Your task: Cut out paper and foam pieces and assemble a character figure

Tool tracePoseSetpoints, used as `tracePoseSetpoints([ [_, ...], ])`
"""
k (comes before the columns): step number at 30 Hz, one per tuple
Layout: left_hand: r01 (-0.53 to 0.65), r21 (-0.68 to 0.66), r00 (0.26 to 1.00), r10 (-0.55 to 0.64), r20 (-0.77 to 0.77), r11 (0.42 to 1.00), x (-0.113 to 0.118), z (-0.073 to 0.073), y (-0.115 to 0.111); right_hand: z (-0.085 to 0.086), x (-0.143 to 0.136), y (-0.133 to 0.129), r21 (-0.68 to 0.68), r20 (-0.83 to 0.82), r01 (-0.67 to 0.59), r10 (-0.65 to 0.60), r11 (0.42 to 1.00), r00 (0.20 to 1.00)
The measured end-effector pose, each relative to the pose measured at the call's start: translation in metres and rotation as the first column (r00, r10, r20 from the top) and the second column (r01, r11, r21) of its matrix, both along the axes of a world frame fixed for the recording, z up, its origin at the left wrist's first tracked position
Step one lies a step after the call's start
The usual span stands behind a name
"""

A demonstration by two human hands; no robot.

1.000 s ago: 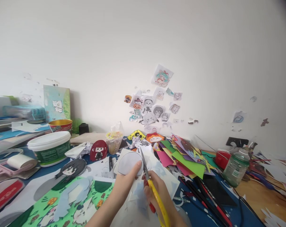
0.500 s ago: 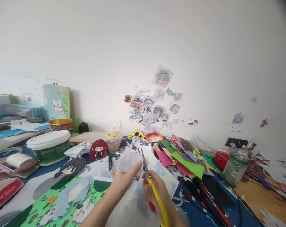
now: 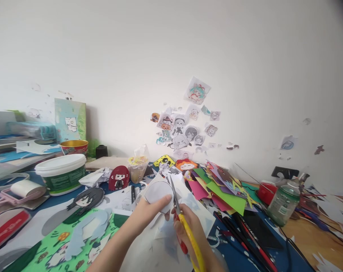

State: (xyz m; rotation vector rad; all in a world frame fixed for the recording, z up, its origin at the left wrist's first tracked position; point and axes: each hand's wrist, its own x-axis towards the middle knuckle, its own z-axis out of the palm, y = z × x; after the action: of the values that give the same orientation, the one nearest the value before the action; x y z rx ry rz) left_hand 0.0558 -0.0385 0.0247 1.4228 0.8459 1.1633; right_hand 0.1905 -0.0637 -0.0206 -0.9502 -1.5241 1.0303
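Between thumb and fingers, my left hand [image 3: 154,209] grips a rounded white paper piece [image 3: 159,192] with a dark outline along its edge. My right hand [image 3: 190,226] is closed around scissors [image 3: 185,223] with yellow and red handles. The blades are slightly parted and point up and away, right beside the right edge of the paper piece. Whether paper lies between the blades I cannot tell. Beneath both hands lie white paper sheets and pale scraps [image 3: 171,226].
Colored paper sheets [image 3: 225,196] are piled to the right, near black and red pens [image 3: 250,241] and a clear bottle [image 3: 284,202]. At left are a white-lidded tub [image 3: 60,173], a green drawing [image 3: 72,245] and a red-haired paper cutout [image 3: 119,178]. Small drawings [image 3: 191,134] hang on the wall.
The paper piece has turned a little and tilted in my left hand. Both hands have shifted slightly right, with the scissors staying by its edge. The whole view has moved a little.
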Motion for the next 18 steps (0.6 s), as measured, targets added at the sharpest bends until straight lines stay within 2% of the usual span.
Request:
tracePoseSetpoints([
  [5, -0.017, -0.004, 0.996, 0.017, 0.086, 1.000, -0.0005, 0.0024, -0.0013, -0.0026, 0.0033, 0.0032, -0.001, 0.048, 0.018, -0.018, 1.000, 0.999],
  [10, 0.008, 0.019, 1.000, -0.008, 0.009, 1.000, 0.0027, -0.0003, -0.0007, 0.0010, 0.0000, -0.0004, 0.001, -0.060, -0.069, 0.069, 0.998, 0.996],
  [18, 0.059, 0.014, 0.998, -0.058, -0.015, 0.998, -0.0018, -0.0060, 0.0050, 0.0028, 0.0009, -0.0005, -0.023, -0.031, -0.046, 0.045, 0.999, 0.998],
])
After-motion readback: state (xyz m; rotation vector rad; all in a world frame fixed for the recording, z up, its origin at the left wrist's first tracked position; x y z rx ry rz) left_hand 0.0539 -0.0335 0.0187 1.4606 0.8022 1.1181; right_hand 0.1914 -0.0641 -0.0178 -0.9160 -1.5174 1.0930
